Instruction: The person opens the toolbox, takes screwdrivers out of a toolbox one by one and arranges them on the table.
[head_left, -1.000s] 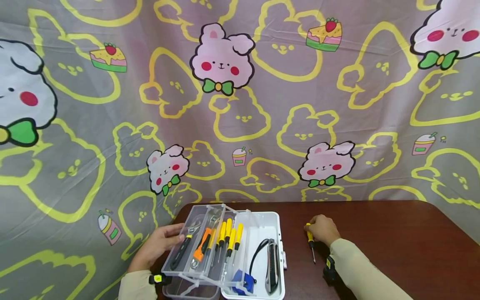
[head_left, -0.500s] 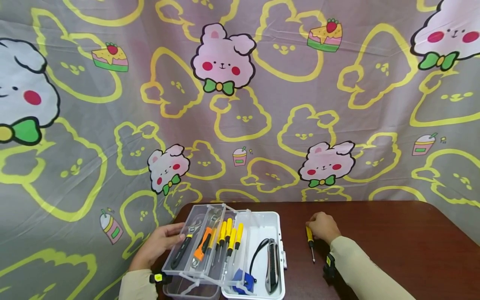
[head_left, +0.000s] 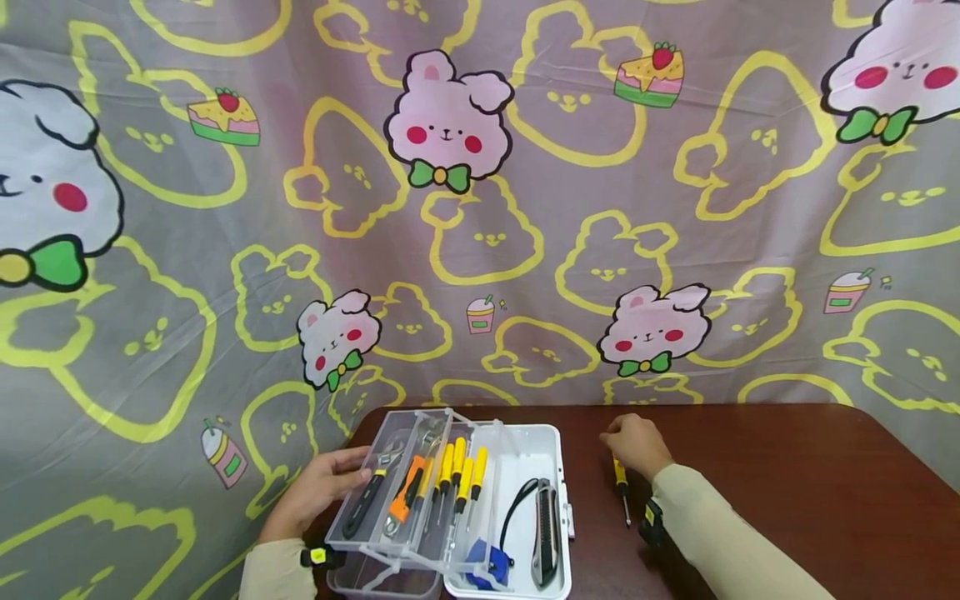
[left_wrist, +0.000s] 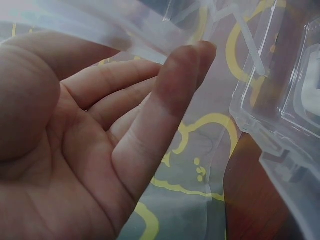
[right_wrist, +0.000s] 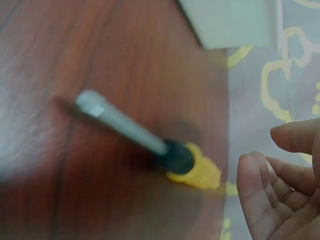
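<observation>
One loose screwdriver (right_wrist: 179,159), two hands (head_left: 321,487) (head_left: 636,443)

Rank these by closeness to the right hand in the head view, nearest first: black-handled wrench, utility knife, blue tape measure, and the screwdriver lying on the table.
1. Screwdriver: on the table, just below the right hand.
2. Utility knife: in the white box half.
3. Blue tape measure: left of the knife.
4. Black-handled wrench: farthest left, in the clear tray.

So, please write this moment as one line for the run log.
left hand: at clear tray edge | right hand: apart from screwdriver | screwdriver: lying on table | toolbox: open, utility knife inside
</observation>
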